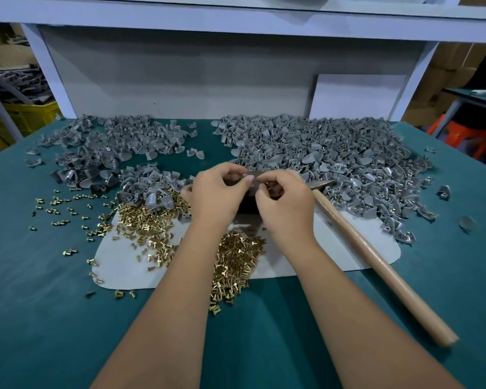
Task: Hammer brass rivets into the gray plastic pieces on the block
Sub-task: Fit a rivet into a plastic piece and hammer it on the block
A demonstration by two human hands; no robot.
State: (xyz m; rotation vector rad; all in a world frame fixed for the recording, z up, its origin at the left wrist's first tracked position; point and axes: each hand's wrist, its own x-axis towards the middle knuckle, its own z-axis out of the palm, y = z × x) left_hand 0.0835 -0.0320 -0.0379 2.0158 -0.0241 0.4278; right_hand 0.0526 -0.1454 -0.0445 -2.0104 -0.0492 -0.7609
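Green bench [40, 276], hammer [376, 265] at four o'clock: our left hand [216, 197] and right hand [286, 206] pinch something small together; we should seat the rivet squarely before striking.

Hands: my left hand [218, 196] and right hand [285, 204] meet over the block [247, 204], mid-table.
Rivets [236, 262]: on the mat [118, 265], before and left of the block.
Plastic pieces [328, 153]: heaped behind, left and right.
Hammer [376, 259]: right of my hands, handle toward me.
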